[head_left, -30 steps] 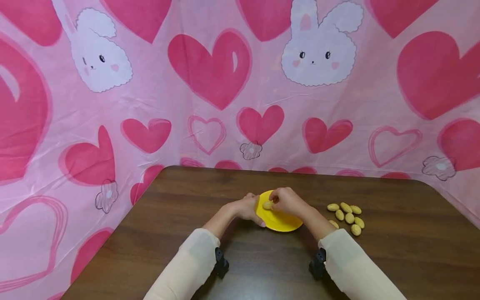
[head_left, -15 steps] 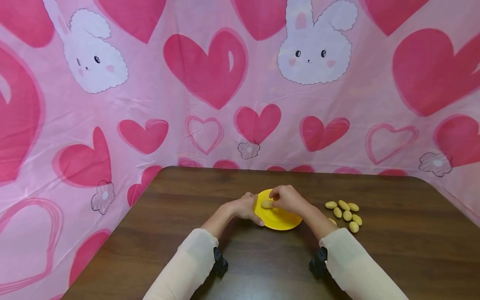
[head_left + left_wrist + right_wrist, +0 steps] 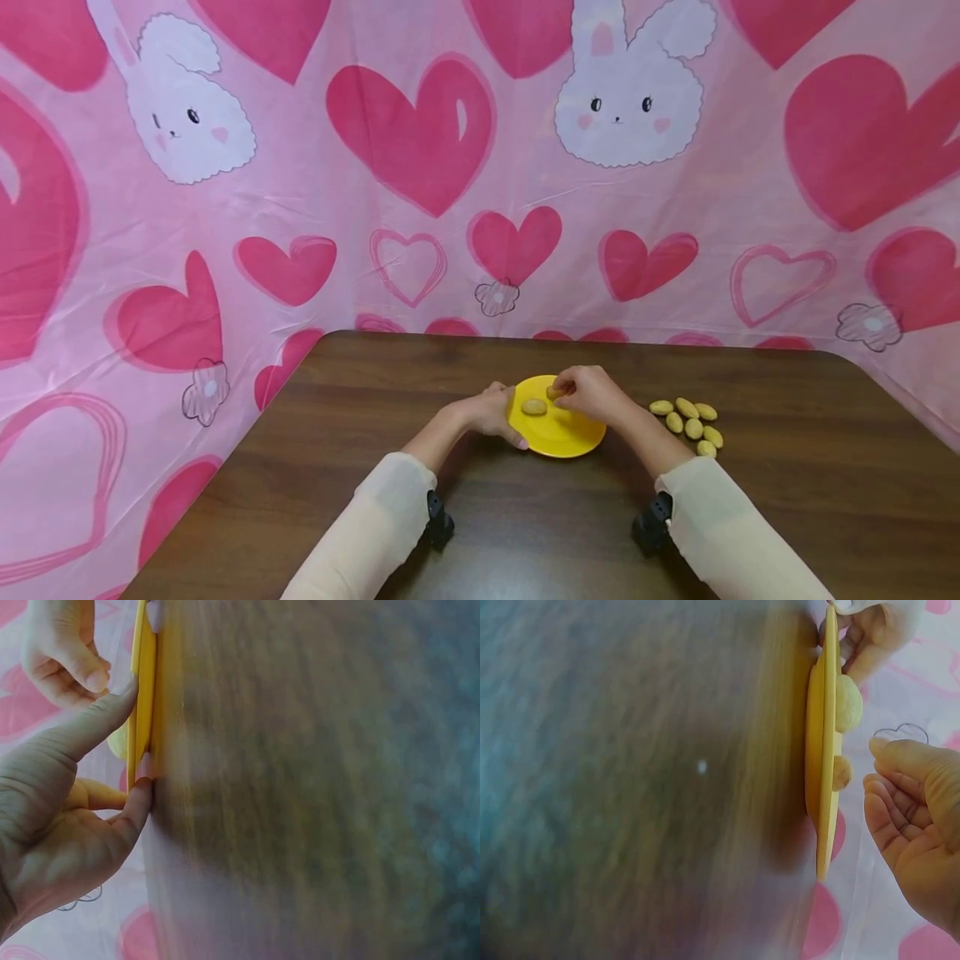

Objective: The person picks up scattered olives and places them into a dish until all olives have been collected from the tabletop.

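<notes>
My left hand (image 3: pixel 491 414) grips the left rim of a yellow plate (image 3: pixel 562 440), thumb over the top and fingers underneath, as the left wrist view shows. On the plate lies a pale yellow oval piece (image 3: pixel 534 407) that looks like a small potato or nut. A smaller, browner piece (image 3: pixel 841 772) rests beside it. My right hand (image 3: pixel 592 395) hovers over the plate's far right side, fingers loosely bent. In the right wrist view a gap separates those fingertips from the smaller piece, and nothing shows between them.
Several more yellow oval pieces (image 3: pixel 693 428) lie in a loose cluster on the brown wooden table (image 3: pixel 375 392), right of the plate and close to the right forearm. A pink cloth with hearts and rabbits (image 3: pixel 420 142) hangs behind the table.
My right hand has drawn back rightward from the pale piece, which stays on the plate. The smaller piece now shows by its fingertips. The left hand keeps its grip.
</notes>
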A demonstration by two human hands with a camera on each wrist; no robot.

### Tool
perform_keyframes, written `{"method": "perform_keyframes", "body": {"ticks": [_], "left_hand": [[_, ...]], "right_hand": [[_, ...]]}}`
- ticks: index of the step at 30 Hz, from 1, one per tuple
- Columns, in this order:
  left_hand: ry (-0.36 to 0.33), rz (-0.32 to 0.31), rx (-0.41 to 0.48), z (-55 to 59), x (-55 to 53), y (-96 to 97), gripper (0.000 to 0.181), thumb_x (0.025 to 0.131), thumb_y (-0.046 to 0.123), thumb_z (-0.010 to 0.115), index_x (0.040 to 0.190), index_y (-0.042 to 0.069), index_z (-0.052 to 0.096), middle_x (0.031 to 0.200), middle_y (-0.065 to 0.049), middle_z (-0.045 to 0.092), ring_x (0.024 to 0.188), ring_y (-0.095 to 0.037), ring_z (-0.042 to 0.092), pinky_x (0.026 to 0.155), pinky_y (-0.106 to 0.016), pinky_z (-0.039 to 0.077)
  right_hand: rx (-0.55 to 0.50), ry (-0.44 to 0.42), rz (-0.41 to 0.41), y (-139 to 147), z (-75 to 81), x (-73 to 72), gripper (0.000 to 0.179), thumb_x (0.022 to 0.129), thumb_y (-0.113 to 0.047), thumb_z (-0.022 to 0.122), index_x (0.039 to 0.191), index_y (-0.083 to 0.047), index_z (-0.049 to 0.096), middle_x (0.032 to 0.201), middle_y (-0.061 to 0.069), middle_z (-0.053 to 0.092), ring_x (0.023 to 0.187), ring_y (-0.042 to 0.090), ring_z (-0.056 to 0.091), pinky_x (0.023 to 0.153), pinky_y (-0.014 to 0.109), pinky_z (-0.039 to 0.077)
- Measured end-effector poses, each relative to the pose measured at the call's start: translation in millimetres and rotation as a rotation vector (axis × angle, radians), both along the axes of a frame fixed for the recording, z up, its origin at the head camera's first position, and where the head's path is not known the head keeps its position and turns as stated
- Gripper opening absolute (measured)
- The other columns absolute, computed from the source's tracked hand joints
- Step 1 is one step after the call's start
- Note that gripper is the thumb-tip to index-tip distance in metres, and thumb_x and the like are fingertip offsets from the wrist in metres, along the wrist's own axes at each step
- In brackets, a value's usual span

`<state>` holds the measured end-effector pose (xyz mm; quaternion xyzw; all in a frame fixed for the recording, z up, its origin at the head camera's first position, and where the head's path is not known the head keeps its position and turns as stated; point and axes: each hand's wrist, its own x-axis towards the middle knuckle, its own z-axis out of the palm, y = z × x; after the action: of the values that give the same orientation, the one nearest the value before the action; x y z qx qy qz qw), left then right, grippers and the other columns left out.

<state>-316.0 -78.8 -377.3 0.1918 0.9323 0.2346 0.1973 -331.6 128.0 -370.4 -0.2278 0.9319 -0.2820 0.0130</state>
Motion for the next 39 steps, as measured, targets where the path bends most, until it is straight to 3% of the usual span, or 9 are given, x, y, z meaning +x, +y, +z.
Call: {"method": "perform_keyframes", "body": {"ticks": [21,39], "left_hand": [[-0.005,-0.001,0.012,-3.3,-3.6,-0.4,0.095,0.07,0.037,0.079,0.143,0.004,0.028,0.127,-0.011,0.036,0.113,-0.024,0.039,0.101,-0.042,0.033],[-0.011,-0.003,0.024,-3.3,-2.1,-0.6,0.093,0.07,0.037,0.078,0.143,0.005,0.029,0.125,-0.009,0.037,0.112,-0.023,0.039,0.101,-0.043,0.033]], "right_hand": [[0.004,-0.025,-0.074,36.3,3.2,2.5,0.023,0.079,-0.01,0.072,0.099,0.001,0.067,0.082,0.004,0.06,0.074,0.019,0.052,0.07,0.031,0.051],[-0.028,0.078,-0.095,83.7,0.7,9.3,0.021,0.079,-0.009,0.072,0.094,0.005,0.066,0.079,0.005,0.062,0.073,0.02,0.055,0.069,0.035,0.05]]}}
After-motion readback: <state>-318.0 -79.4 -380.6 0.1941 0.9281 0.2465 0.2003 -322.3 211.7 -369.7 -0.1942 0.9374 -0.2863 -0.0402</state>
